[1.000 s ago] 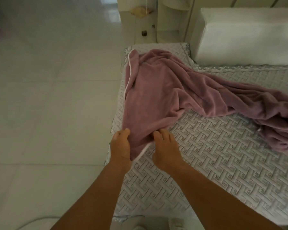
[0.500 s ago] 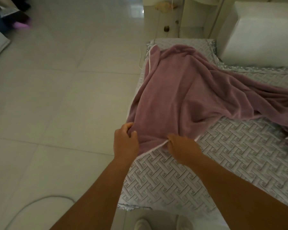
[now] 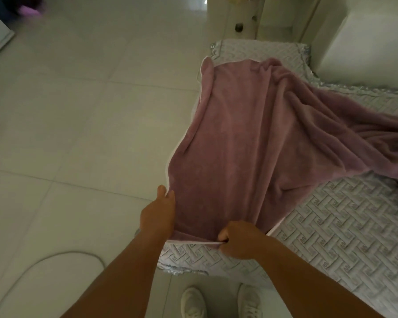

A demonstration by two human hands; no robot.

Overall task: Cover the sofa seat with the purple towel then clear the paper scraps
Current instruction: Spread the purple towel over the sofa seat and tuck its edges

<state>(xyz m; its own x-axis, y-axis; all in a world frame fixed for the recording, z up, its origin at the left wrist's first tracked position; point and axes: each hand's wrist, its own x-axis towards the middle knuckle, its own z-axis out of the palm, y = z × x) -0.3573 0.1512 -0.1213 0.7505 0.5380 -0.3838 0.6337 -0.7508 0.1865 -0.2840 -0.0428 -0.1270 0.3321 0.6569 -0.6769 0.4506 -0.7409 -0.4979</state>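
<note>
Left hand [image 3: 157, 216] gripping the corner, right hand [image 3: 237, 241] pinching the near hem of the towel [image 3: 244, 152], half spread over the sofa seat [image 3: 345, 226]. Best pulled taut and level, then drawn right to flatten that bunched far end.

Dim, greenish indoor light with a faint glare on the floor tiles [image 3: 83, 92], soft focus and wide-angle bending at the edges.
</note>
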